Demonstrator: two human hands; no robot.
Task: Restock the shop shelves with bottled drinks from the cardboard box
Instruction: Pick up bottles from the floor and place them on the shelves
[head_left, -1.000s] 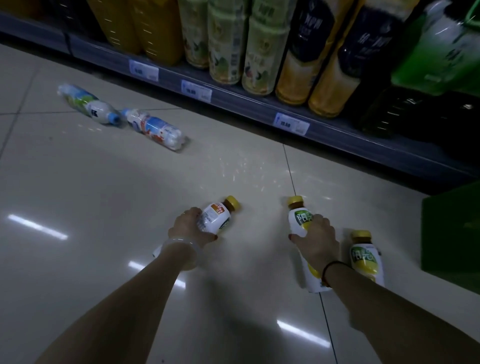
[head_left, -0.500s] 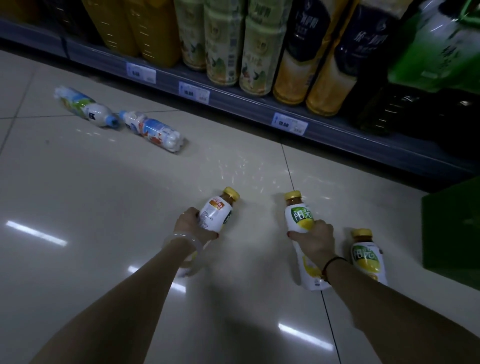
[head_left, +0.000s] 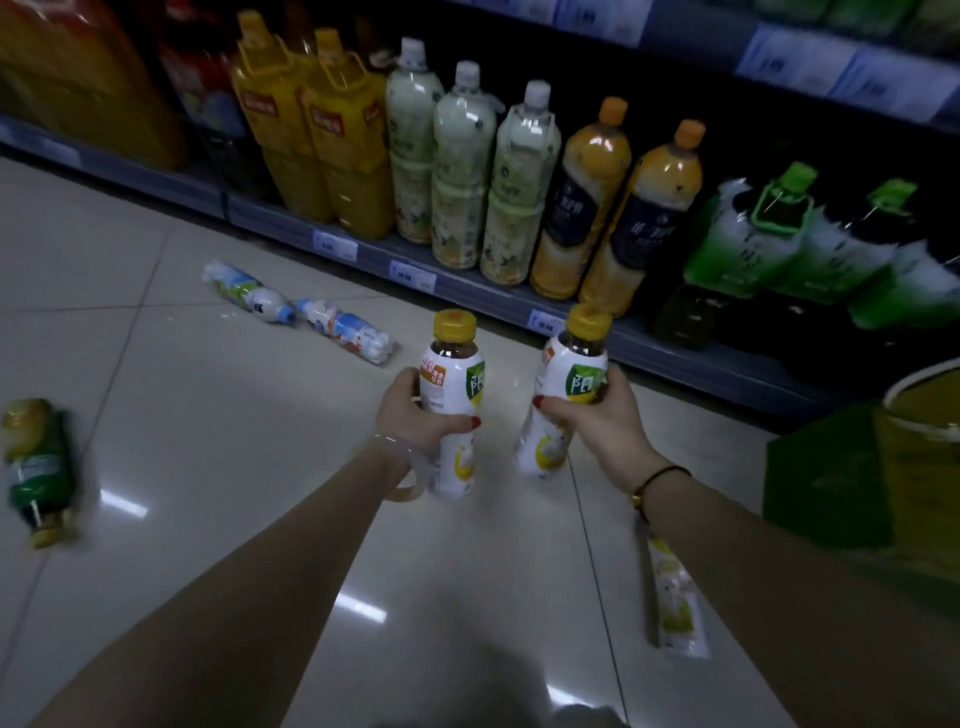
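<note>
Right now I see both forearms stretched forward over the tiled floor (head_left: 208, 441), each hand wrapped around a small bottle held upright above the tiles. My left hand (head_left: 415, 415) grips the left bottle (head_left: 453, 395) around its middle, thumb across the front and fingers behind; a pale bangle sits on that wrist. My right hand (head_left: 597, 421) closes on the right bottle (head_left: 569, 379) just below the shoulder, tilting it slightly leftward at the base; a dark cord circles that wrist. Both bottles have yellow caps, white labels and dark drink at the neck, and they hang close side by side without touching, in front of the bottom shelf (head_left: 467, 291).

Counting the floor: one more bottle of the same kind (head_left: 678, 603) lies near my right forearm, two clear bottles with blue and white labels (head_left: 249, 292) (head_left: 348, 332) lie end to end near the shelf, and one green-labelled bottle (head_left: 39, 467) lies far left, blurred.

On the shelf I count two yellow jugs, three pale green tall bottles, two orange-capped bottles and two green-capped packs. A green box (head_left: 841, 467) stands at the right edge.
</note>
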